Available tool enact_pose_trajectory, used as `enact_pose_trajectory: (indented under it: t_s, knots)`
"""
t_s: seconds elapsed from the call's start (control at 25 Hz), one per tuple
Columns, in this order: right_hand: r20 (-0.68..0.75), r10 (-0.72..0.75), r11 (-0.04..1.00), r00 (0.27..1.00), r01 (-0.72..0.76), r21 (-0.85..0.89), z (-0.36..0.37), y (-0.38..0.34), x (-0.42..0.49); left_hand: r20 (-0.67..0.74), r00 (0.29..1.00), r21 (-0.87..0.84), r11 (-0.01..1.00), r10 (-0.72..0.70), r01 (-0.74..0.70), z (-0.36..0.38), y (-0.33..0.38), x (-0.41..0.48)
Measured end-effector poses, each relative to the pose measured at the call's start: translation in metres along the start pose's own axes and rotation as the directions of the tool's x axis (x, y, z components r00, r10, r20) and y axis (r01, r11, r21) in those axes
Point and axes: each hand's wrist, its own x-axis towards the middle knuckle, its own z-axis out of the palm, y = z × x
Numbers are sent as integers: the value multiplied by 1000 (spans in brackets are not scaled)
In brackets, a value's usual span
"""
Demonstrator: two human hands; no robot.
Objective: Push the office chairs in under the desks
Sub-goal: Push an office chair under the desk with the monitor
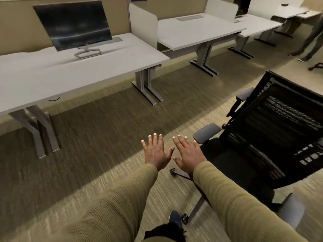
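Observation:
A black mesh office chair (pixel 272 133) with grey armrests stands on the carpet at the right, away from the desks, its back toward me. My left hand (pixel 155 151) and my right hand (pixel 187 154) are stretched out side by side over the floor, fingers spread, holding nothing. My right hand is just left of the chair's near armrest (pixel 206 132), not touching it. A white desk (pixel 52 77) with a monitor (pixel 73 25) spans the left. A second white desk (pixel 197 34) stands farther back, with nothing under it.
White divider panels (pixel 145 25) separate the desks. More desks (pixel 258 23) run to the far right, where another person's legs (pixel 309 42) stand beside a chair base (pixel 316 66). My shoe (pixel 174 219) is near the chair's wheels (pixel 184 218). Open carpet lies between me and the desks.

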Motion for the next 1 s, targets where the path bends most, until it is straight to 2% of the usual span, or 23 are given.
enact_pose_trajectory:
  t_s: [0.36, 0.52, 0.8, 1.0]
  knots:
    - [5, -18, 999, 1000, 18, -27, -32, 152, 29, 25, 996, -55, 995, -83, 84, 35, 125, 69]
    - [31, -21, 1000, 999, 21, -19, -38, 194, 23, 4, 994, -30, 994, -106, 106, 41, 162, 75]
    - [33, -198, 980, 980, 197, 32, -40, 253, 7, -32, 955, 3, 956, -294, 295, 65, 224, 40]
    - [69, -325, 945, 943, 322, 49, -40, 308, -22, -82, 860, -86, 863, -504, 498, 95, 276, -20]
